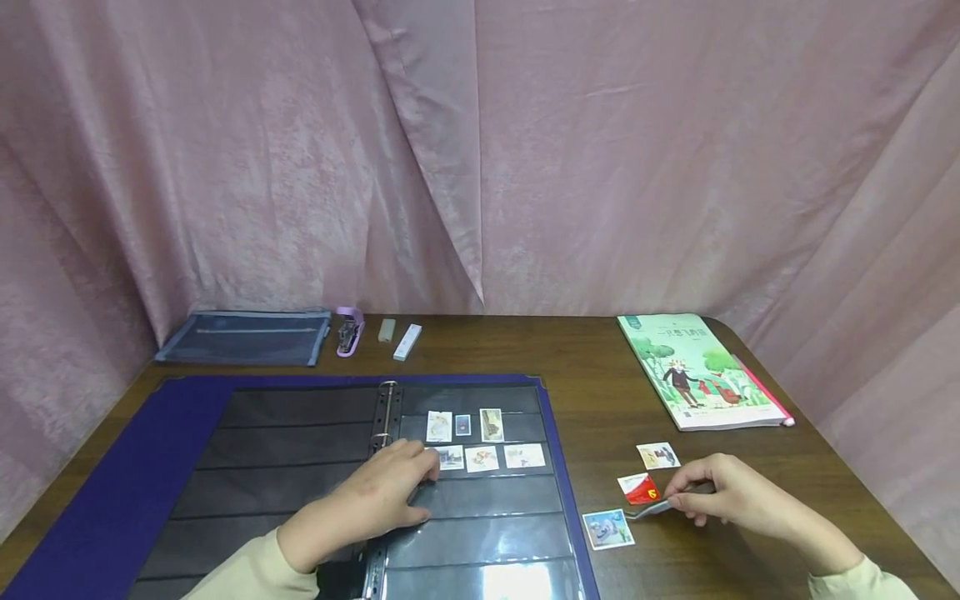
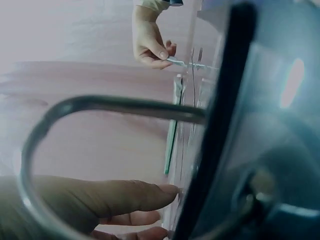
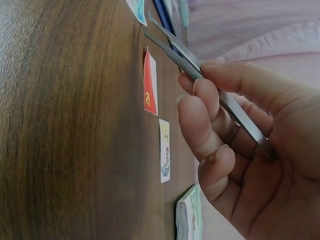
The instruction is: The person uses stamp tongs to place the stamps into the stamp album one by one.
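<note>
In the head view my right hand (image 1: 723, 496) holds metal tweezers (image 3: 187, 62) between thumb and fingers. Their bent tips, slightly apart in the right wrist view, are at the edge of a blue-toned stamp (image 1: 608, 530) on the table. Beyond it lie a red-and-white stamp (image 1: 640, 488) and a pale stamp (image 1: 658, 455). My left hand (image 1: 375, 487) rests on the stamp album (image 1: 480, 533) near its ring spine, fingers relaxed on the right page. Two rows of stamps sit in that page's upper strips, including a white one (image 1: 482, 458); the left hand partly covers one.
Along the back lie a blue mesh pouch (image 1: 243, 337), a purple stapler (image 1: 349, 332), a small grey-green block (image 1: 386, 330) and a white bar (image 1: 407, 342). A green illustrated book (image 1: 701, 371) lies at the back right, a pink-tipped pen (image 1: 786, 420) beside it.
</note>
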Demonstrator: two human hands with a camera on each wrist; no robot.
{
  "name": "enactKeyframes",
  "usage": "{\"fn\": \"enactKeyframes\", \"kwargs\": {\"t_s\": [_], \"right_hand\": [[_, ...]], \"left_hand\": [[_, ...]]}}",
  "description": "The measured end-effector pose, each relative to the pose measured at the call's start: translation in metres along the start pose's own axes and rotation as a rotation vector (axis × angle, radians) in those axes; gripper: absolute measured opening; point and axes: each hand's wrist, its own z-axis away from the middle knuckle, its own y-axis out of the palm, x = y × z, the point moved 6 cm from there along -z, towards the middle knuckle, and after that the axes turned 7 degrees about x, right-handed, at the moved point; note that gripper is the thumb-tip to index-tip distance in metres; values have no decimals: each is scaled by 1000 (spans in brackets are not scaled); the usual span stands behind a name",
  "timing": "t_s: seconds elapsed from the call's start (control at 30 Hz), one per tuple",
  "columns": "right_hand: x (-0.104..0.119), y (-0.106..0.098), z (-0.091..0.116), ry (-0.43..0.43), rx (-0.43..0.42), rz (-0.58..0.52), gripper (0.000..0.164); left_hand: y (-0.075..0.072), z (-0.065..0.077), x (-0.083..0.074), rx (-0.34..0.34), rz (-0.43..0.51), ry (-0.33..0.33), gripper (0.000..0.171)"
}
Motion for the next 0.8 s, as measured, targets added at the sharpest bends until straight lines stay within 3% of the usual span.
{"fn": "enactKeyframes", "kwargs": {"t_s": [0.33, 0.8], "right_hand": [[4, 2, -1, -16, 5, 23, 8], [6, 4, -4, -87, 0, 48, 9]], "left_hand": [[-4, 1, -4, -18, -60, -27, 37], [2, 0, 9, 10, 100, -13, 32]]}}
